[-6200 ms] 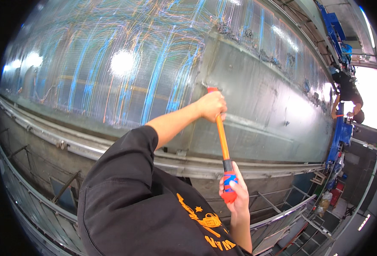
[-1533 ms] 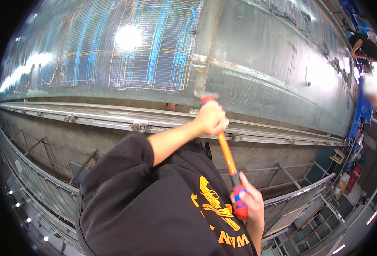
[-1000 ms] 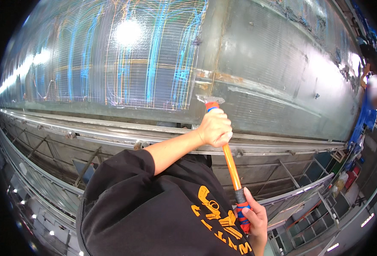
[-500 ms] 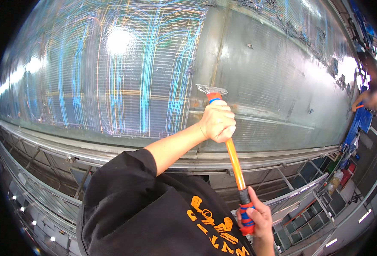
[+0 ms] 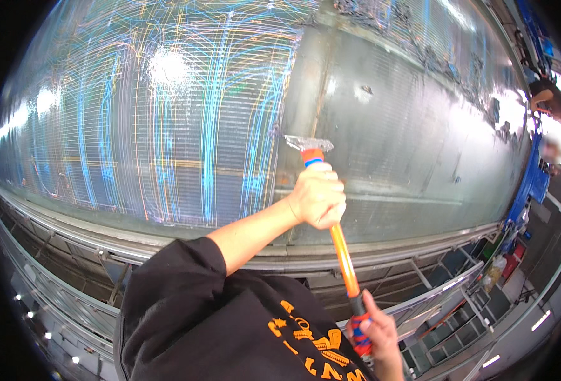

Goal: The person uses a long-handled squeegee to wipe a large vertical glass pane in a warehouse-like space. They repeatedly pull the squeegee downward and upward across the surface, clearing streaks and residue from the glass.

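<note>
Both closed, my left grip (image 5: 319,193) holds the scraper (image 5: 346,267) near its blade (image 5: 310,144) and my right grip (image 5: 378,331) its handle (image 5: 362,348), the shaft (image 5: 341,249) slanting up-left toward the streaked sheet (image 5: 179,136).

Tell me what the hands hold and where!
A scraper: left hand just below its head, right hand on its red-and-blue grip.

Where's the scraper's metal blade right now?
In the head view, the scraper's metal blade is near the middle, just beyond the left hand, over the gray-green panel, just right of the blue-lined area.
</note>
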A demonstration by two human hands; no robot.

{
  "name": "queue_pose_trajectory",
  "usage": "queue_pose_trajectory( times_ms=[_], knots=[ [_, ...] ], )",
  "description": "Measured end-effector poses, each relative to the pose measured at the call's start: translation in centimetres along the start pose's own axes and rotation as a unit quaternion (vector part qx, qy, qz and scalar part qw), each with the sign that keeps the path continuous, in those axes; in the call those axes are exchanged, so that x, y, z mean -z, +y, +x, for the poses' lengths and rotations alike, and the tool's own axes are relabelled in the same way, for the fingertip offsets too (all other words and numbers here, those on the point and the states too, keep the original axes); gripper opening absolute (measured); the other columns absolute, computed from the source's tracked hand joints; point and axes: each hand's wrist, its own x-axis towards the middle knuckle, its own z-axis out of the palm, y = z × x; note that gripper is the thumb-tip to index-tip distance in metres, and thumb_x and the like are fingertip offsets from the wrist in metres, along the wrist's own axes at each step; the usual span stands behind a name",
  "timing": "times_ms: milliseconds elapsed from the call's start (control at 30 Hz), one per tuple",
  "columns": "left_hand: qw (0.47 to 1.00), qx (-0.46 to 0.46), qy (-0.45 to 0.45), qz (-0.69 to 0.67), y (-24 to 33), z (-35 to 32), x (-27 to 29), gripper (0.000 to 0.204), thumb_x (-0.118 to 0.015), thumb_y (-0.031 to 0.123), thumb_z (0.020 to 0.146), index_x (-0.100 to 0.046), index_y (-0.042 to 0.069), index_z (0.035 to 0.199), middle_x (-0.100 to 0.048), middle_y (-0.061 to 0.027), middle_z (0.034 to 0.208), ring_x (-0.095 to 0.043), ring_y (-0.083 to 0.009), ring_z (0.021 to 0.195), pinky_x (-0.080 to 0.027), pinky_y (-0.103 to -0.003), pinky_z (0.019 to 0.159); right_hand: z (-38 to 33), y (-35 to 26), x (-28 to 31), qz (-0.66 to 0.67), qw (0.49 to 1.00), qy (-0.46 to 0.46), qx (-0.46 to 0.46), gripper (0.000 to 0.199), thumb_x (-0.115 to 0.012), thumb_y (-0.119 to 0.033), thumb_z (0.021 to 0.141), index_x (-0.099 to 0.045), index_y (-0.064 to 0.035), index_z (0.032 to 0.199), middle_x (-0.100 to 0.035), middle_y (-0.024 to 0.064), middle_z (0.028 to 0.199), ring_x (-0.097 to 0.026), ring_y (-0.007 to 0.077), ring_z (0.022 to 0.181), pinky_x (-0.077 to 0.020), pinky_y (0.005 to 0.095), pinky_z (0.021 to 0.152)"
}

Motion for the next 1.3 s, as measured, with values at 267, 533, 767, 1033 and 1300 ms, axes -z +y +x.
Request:
queue_pose_trajectory(
  times_ms=[267,533,767,1033,1300],
  knots=[
    [0.992,-0.087,0.033,0.087,-16.0,18.2,4.3,0.027,-0.055,0.026,0.087,-0.058,0.012,0.064,-0.063,-0.0071,0.068,-0.061,-0.0353,0.067,-0.046,-0.047,0.064,10.8,-19.1,-5.2,-0.031,0.993,0.014,0.117,0.076,-0.064,-0.034,0.102,-0.035,-0.0108,0.169,-0.068,0.0187,0.085,-0.06,0.0191,0.052,-0.0505,0.0315,0.048],
    [0.995,-0.048,0.031,0.085,-7.1,8.1,0.7,0.021,-0.068,0.021,0.078,-0.06,0.016,0.059,-0.053,-0.004,0.059,-0.057,-0.0305,0.06,-0.045,-0.045,0.065,5.1,-8.2,-1.2,-0.05,0.998,0.008,0.046,0.076,-0.068,-0.031,0.102,-0.036,-0.0139,0.169,-0.071,0.0157,0.091,-0.065,0.0181,0.061,-0.054,0.0322,0.055],
    [0.984,-0.1,0.077,0.128,-11.3,13.0,2.5,0.023,-0.062,0.023,0.083,-0.059,0.013,0.063,-0.059,-0.0076,0.063,-0.06,-0.0347,0.059,-0.047,-0.048,0.062,7.3,-16.2,-4.1,-0.081,0.992,0.044,0.089,0.076,-0.072,-0.032,0.099,-0.043,-0.009,0.165,-0.069,0.0141,0.083,-0.065,0.0197,0.059,-0.0525,0.0321,0.051],
    [0.995,-0.022,0.034,0.091,-16.3,21.7,4.5,0.039,-0.055,0.029,0.093,-0.058,0.005,0.063,-0.063,-0.015,0.067,-0.063,-0.0405,0.071,-0.047,-0.05,0.068,11.8,-21.7,-3.6,0.061,0.983,-0.099,0.142,0.077,-0.063,-0.033,0.106,-0.027,-0.0165,0.172,-0.065,0.0165,0.093,-0.065,0.0199,0.062,-0.0514,0.0308,0.047],
    [0.993,-0.089,-0.036,0.075,3.1,3.0,-1.7,0.035,-0.07,0.021,0.083,-0.053,0.014,0.053,-0.057,-0.0047,0.057,-0.057,-0.029,0.06,-0.042,-0.044,0.065,-1.7,8.2,1.0,-0.138,0.959,0.117,0.22,0.076,-0.074,-0.007,0.092,-0.045,0.0006,0.161,-0.065,0.0127,0.12,-0.069,0.0152,0.09,-0.062,0.0335,0.075]
  ],
)
